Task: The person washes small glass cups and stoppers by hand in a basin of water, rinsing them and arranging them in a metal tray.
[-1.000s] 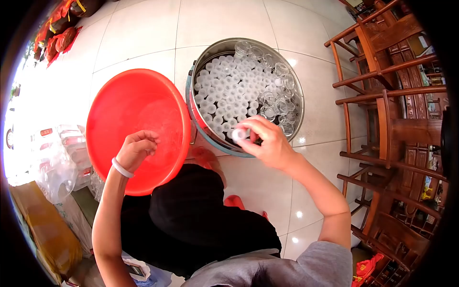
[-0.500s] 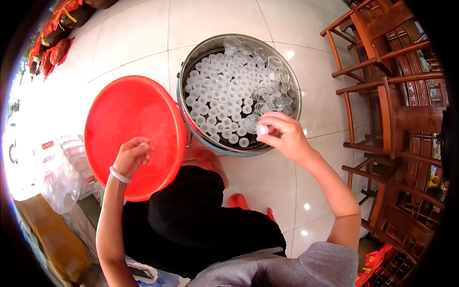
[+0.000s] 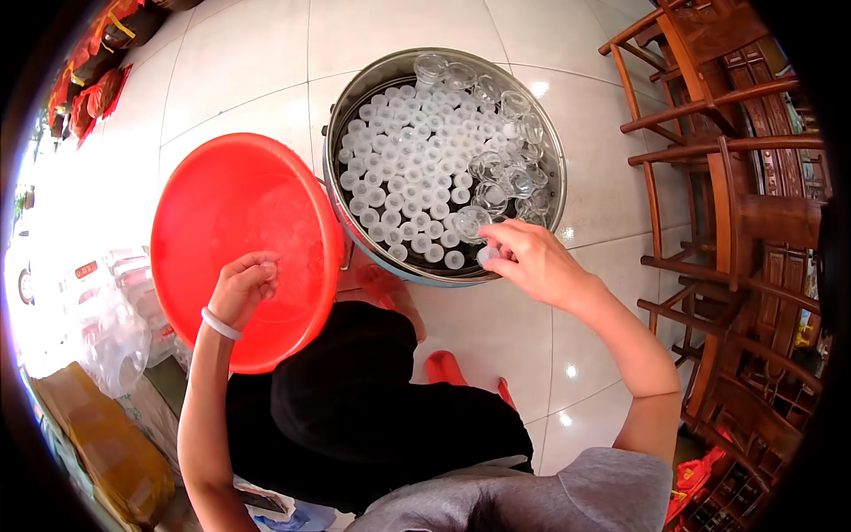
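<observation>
My right hand (image 3: 536, 259) is over the near right rim of a round metal pot (image 3: 365, 78), with a small translucent white cup (image 3: 487, 255) pinched between thumb and fingers. Many similar small white cups (image 3: 412, 160) stand packed upright on the pot's dark bottom. Larger clear, rimmed pieces (image 3: 517, 182) lie along the pot's right side, one of them just beyond my fingertips. My left hand (image 3: 245, 288) hovers over a red basin (image 3: 191, 199), its fingers curled together; whatever is in them, if anything, is hidden. Clear, water-like glints show inside the basin.
Wooden chairs (image 3: 674, 146) line the right side. At the left are plastic-wrapped packs (image 3: 115, 310) and a taped brown carton (image 3: 106, 434). Dark jars with red cloth (image 3: 106, 53) stand at the far left. My knee (image 3: 328, 372) is close below the basin, on a tiled floor (image 3: 390, 27).
My right hand has turned slightly, lowering the small cup toward the pot's near right edge. The left hand stays over the basin. The view has shifted a little.
</observation>
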`<control>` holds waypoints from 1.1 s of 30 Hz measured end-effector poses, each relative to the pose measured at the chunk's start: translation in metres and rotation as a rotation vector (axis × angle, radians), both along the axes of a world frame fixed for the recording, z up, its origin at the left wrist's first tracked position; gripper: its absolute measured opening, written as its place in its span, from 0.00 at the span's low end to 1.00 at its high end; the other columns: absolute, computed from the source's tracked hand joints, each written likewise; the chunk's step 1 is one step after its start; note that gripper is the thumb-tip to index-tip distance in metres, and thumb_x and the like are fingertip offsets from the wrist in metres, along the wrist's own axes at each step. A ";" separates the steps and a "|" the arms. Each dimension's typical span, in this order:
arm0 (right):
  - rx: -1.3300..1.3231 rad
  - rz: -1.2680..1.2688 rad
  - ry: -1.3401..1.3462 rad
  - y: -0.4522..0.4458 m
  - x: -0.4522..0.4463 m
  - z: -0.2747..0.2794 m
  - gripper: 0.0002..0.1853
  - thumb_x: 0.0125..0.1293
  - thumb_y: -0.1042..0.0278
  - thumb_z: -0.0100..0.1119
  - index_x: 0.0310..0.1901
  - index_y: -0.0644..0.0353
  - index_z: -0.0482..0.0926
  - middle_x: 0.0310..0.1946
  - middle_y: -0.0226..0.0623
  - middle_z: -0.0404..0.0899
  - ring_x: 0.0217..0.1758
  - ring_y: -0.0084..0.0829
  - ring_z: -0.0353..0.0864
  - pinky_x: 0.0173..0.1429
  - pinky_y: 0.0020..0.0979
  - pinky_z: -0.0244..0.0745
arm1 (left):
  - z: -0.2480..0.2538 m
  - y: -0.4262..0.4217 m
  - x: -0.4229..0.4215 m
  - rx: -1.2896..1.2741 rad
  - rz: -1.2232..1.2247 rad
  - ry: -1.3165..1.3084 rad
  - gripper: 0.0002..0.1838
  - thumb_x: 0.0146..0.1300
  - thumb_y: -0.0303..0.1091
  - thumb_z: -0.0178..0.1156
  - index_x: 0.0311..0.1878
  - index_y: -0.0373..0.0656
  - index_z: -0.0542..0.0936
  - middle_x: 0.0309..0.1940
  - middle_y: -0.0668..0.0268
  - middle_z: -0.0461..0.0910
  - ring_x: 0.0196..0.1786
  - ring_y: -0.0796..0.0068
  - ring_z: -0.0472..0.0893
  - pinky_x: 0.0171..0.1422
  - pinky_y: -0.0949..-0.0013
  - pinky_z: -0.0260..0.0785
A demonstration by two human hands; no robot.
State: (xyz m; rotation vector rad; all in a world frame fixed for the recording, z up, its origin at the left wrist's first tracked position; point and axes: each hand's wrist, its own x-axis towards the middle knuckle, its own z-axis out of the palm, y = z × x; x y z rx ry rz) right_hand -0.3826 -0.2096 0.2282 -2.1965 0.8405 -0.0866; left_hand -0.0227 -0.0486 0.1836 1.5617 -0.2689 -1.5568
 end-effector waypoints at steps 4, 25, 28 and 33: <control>0.009 -0.046 0.103 0.000 0.003 -0.005 0.11 0.51 0.72 0.61 0.36 0.63 0.74 0.36 0.42 0.75 0.35 0.42 0.77 0.40 0.38 0.72 | 0.003 -0.001 -0.002 -0.011 0.002 0.014 0.12 0.57 0.21 0.50 0.45 0.30 0.73 0.31 0.62 0.75 0.30 0.77 0.73 0.32 0.75 0.64; -0.178 0.163 -0.203 -0.012 0.029 -0.007 0.10 0.48 0.74 0.60 0.35 0.61 0.77 0.35 0.34 0.75 0.41 0.34 0.73 0.46 0.34 0.67 | -0.003 0.024 0.008 0.047 -0.050 -0.095 0.11 0.51 0.18 0.54 0.40 0.33 0.75 0.28 0.65 0.74 0.29 0.78 0.74 0.32 0.76 0.65; -0.203 0.317 -0.180 -0.020 0.037 -0.012 0.11 0.45 0.74 0.62 0.34 0.59 0.78 0.33 0.31 0.76 0.43 0.31 0.72 0.49 0.33 0.62 | -0.003 0.031 0.009 0.112 -0.040 -0.082 0.13 0.50 0.17 0.54 0.41 0.34 0.75 0.29 0.65 0.75 0.28 0.77 0.74 0.31 0.76 0.65; -0.095 0.480 -0.119 -0.022 0.057 -0.028 0.14 0.42 0.74 0.65 0.34 0.60 0.76 0.29 0.29 0.76 0.40 0.30 0.72 0.49 0.32 0.60 | -0.003 0.037 0.015 0.133 -0.024 -0.063 0.13 0.52 0.18 0.54 0.43 0.34 0.75 0.31 0.63 0.76 0.28 0.77 0.74 0.30 0.76 0.66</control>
